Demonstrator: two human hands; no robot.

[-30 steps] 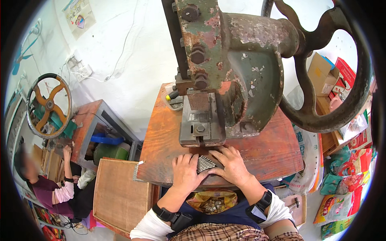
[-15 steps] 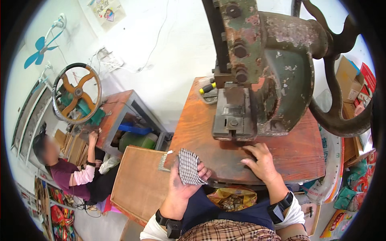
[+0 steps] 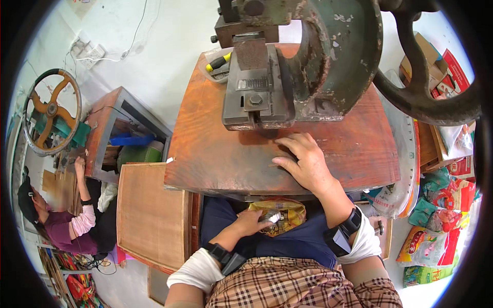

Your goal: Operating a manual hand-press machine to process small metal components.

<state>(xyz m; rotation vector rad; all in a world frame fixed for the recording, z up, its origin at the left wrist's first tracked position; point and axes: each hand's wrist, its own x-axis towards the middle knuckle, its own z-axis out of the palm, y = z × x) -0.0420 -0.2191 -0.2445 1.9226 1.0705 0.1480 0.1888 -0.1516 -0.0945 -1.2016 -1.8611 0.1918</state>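
Grip first: our left hand [image 3: 250, 222] is closing its grip around a small silvery patterned metal piece [image 3: 272, 217], pinching it just above the yellow crinkled plastic bag [image 3: 282, 213] that is lying in our lap, low in the middle of the frame. Our right hand [image 3: 304, 162] is lying flat and released on the worn reddish-brown wooden counter [image 3: 215, 149], fingers spread and pointing toward the upper left, grasping nothing.

We are seeing the metal piece lying below the counter's near edge, with the heavy green cast-iron press [image 3: 308, 56] standing up-frame from it, at the top centre. The press's dark steel die block [image 3: 251, 97] is sitting just above our right hand's fingertips, so the right hand is much the nearer one to the die, while the left hand is the one nearest the bag. We cannot tell the piece's long axis; it is too small and half covered by fingers.

The press paint is looking chipped and rusty, its dark curved flywheel rim [image 3: 426, 100] is sweeping to the upper right. A yellow-handled tool [image 3: 218, 62] is resting behind the die block.
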